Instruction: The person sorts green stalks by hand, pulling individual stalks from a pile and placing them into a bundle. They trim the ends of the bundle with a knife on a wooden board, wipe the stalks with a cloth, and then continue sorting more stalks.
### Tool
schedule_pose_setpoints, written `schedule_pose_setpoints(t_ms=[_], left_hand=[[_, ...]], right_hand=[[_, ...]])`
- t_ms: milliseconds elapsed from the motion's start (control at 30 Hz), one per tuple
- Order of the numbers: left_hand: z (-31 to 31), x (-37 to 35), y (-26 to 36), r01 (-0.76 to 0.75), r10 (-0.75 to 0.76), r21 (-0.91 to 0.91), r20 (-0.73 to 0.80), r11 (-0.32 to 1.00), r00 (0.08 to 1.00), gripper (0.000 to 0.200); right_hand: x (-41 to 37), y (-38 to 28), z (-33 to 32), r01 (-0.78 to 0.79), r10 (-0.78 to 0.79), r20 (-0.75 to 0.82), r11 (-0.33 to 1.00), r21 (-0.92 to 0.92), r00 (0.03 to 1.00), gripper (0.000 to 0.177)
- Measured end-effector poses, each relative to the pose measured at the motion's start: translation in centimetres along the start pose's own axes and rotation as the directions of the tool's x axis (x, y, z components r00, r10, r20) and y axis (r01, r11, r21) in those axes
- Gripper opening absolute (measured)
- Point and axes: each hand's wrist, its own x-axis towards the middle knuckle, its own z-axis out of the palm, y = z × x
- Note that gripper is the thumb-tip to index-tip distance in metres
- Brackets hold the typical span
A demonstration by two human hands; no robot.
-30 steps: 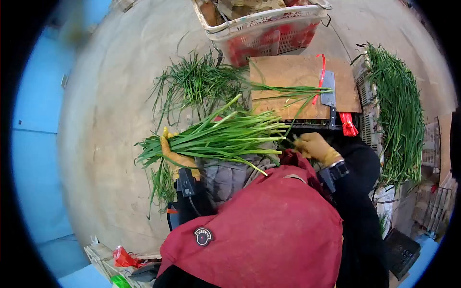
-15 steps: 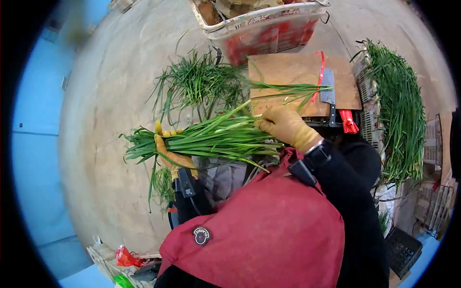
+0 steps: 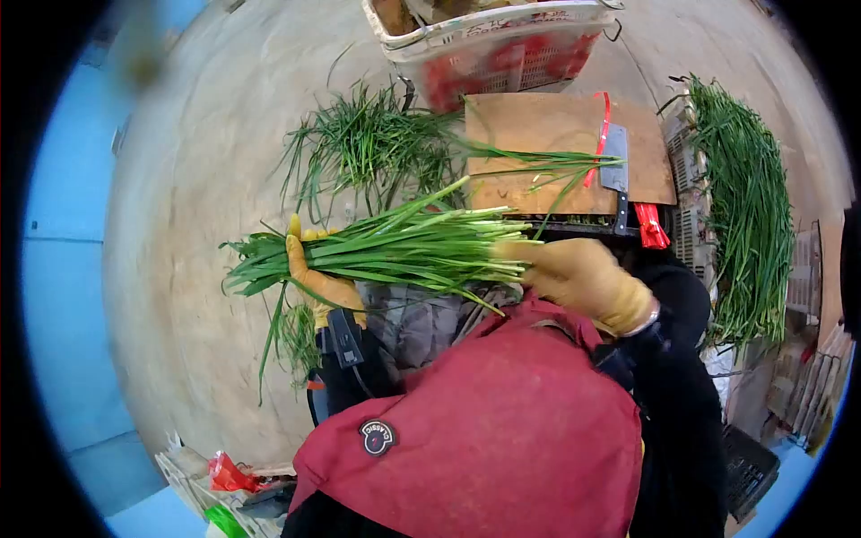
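My left hand (image 3: pixel 316 280), in a yellow-orange glove, is wrapped round a thick bunch of garlic chives (image 3: pixel 408 251) near its leafy end, thumb up. The bunch lies sideways in front of me, pale stem ends to the right. At those ends is my gloved right hand (image 3: pixel 587 280), blurred by motion; whether its fingers grip any stems cannot be made out. Behind it, a few loose chives (image 3: pixel 538 161) lie across a wooden board (image 3: pixel 529 117). A cleaver (image 3: pixel 615 161) rests there too, its black handle toward me, beside a strip of red tape (image 3: pixel 603 130).
A heap of chives (image 3: pixel 372 148) lies on the floor beyond the bunch. More chives (image 3: pixel 744 215) fill a crate (image 3: pixel 689 193) on the right. A white and red basket (image 3: pixel 511 63) stands behind the board. Red ties (image 3: pixel 651 226) hang at the board's front edge.
My right hand has moved right and toward me, from above the stems to their ends. The left hand keeps the bunch in nearly the same place.
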Motion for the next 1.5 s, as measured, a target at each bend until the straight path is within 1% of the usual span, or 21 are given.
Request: schedule_pose_setpoints(t_ms=[100,167,333,400,433,533,567,600,700,767,867,1000,1033,1067,1100,1200,1233,1267,1367,1433,1500], left_hand=[[0.1,0.2,-0.1,-0.009,0.010,-0.015,0.060,1.000,0.998,0.033],[-0.2,0.4,0.3,0.000,0.001,-0.020,0.056,1.000,0.998,0.033],[-2.4,2.2,0.0,0.071,-0.079,-0.100,-0.075,0.992,0.994,0.028],[-4.5,3.6,-0.7,0.155,-0.166,-0.208,-0.037,0.966,0.985,0.026],[-5.3,4.0,-1.0,0.167,-0.180,-0.202,-0.050,0.965,0.982,0.026],[-5.8,4.2,-1.7,0.196,-0.212,-0.175,-0.077,0.965,0.974,0.026],[-5.2,3.7,-1.5,0.201,-0.216,-0.162,-0.081,0.966,0.973,0.027],[-4.6,3.4,-1.4,0.203,-0.217,-0.150,-0.082,0.968,0.973,0.028],[-4.5,3.1,-1.8,0.195,-0.181,-0.221,0.083,0.955,0.980,0.031],[-3.4,2.4,-1.3,0.159,-0.115,-0.299,0.159,0.941,0.980,0.034],[-3.9,2.2,0.0,0.154,-0.026,-0.395,0.311,0.906,0.950,0.036],[-4.9,2.9,0.5,0.211,0.059,-0.453,0.512,0.866,0.857,0.036],[-4.7,2.9,0.6,0.225,0.076,-0.454,0.553,0.862,0.830,0.036],[-4.5,3.0,0.6,0.242,0.091,-0.454,0.596,0.858,0.798,0.035],[-4.0,3.0,0.7,0.261,0.106,-0.453,0.639,0.853,0.762,0.035],[-2.2,3.3,0.7,0.288,0.187,-0.447,0.758,0.847,0.625,0.035],[-1.8,3.3,1.0,0.311,0.204,-0.440,0.794,0.842,0.573,0.034],[-1.0,2.5,1.2,0.307,0.206,-0.487,0.745,0.818,0.634,0.029],[1.8,1.3,2.3,0.324,0.208,-0.434,0.812,0.841,0.545,0.023],[3.2,0.9,2.7,0.349,0.202,-0.395,0.855,0.850,0.477,0.020],[3.8,1.0,2.9,0.357,0.221,-0.367,0.895,0.859,0.389,0.018]], right_hand=[[3.8,-2.1,3.4,0.093,-0.070,0.116,0.973,-0.211,0.991,0.041],[4.7,-0.9,4.4,0.025,0.062,0.299,0.960,-0.278,0.952,0.030],[-1.6,7.3,4.0,-0.056,0.154,0.205,0.908,-0.416,0.967,0.023],[-4.8,10.3,2.9,-0.331,0.529,0.305,0.792,-0.514,0.792,0.031],[-7.1,12.9,3.0,-0.257,0.558,0.399,0.761,-0.596,0.727,0.031],[-6.1,10.3,1.7,-0.687,0.587,0.439,0.720,0.103,0.681,0.041],[-6.0,10.8,2.9,-0.655,0.563,0.346,0.565,0.502,0.750,0.046],[-4.3,10.9,3.4,-0.551,0.454,0.333,0.533,0.642,0.827,0.050],[0.7,6.9,5.6,-0.341,0.394,0.260,0.150,0.928,0.882,0.039],[2.3,6.3,7.7,-0.236,0.318,0.143,0.276,0.932,0.937,0.028],[0.8,7.5,6.4,-0.399,0.408,0.242,0.361,0.843,0.880,0.017],[-4.7,11.3,1.5,-0.466,0.473,0.306,0.269,0.843,0.826,0.019],[-5.9,12.2,0.8,-0.624,0.534,0.411,0.312,0.716,0.739,0.021],[-6.3,12.8,0.4,-0.718,0.585,0.423,0.621,0.314,0.691,0.023],[-6.4,13.3,0.3,-0.633,0.643,0.399,0.753,-0.177,0.654,0.026],[-5.2,12.5,0.3,-0.264,0.256,0.119,0.963,0.055,0.959,0.028],[-3.5,11.5,0.0,-0.281,0.269,0.114,0.953,0.112,0.956,0.030],[-0.8,8.8,-0.7,-0.299,0.284,0.107,0.938,0.174,0.953,0.032],[5.0,6.3,0.9,0.083,-0.078,-0.027,0.968,0.238,0.997,0.034],[7.8,5.0,2.6,0.104,-0.136,0.094,0.951,0.292,0.986,0.032],[9.2,1.8,2.6,-0.279,0.094,0.397,0.853,0.441,0.913,0.031]])
